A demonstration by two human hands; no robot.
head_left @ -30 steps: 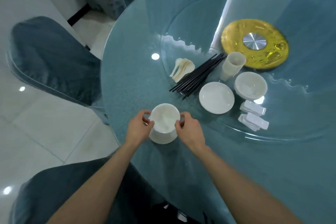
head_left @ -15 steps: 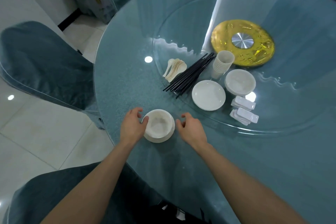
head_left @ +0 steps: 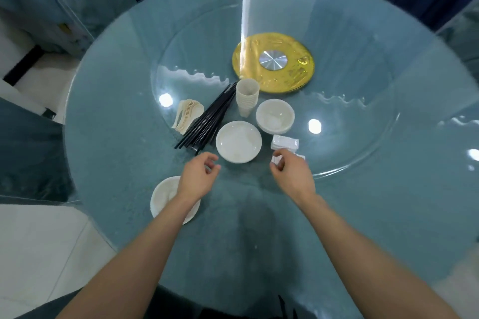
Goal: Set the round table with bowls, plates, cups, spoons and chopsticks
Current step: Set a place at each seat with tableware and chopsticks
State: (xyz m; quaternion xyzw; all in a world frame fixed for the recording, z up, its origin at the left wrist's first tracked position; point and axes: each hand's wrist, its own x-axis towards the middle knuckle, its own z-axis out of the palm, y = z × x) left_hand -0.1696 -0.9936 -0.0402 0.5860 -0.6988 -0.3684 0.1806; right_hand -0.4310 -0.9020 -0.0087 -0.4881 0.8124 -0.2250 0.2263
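Bowl (head_left: 166, 199) sits near-left by the counter (head_left: 116, 111) rim, partly under the left forearm. Left hand (head_left: 197, 176) and right hand (head_left: 290, 176) hover apart, fingers loosely curled, both empty.

Judged: first place begun; the next reach is to the plates (head_left: 238, 141) just beyond.

Chopsticks (head_left: 207, 122) and spoons (head_left: 186, 116) lie left; cups (head_left: 247, 97) and bowl stack (head_left: 275, 116) farther; white rests (head_left: 285, 143) by the right hand. Path looks free.

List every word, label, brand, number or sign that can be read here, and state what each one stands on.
No text can be read in this view.
Gold disc at the table's centre: raised relief marks, too blurred to tell whether any are characters.
Stacked cups, plates, bowls: plain, no print visible.
White rectangular pieces: no marking can be made out.
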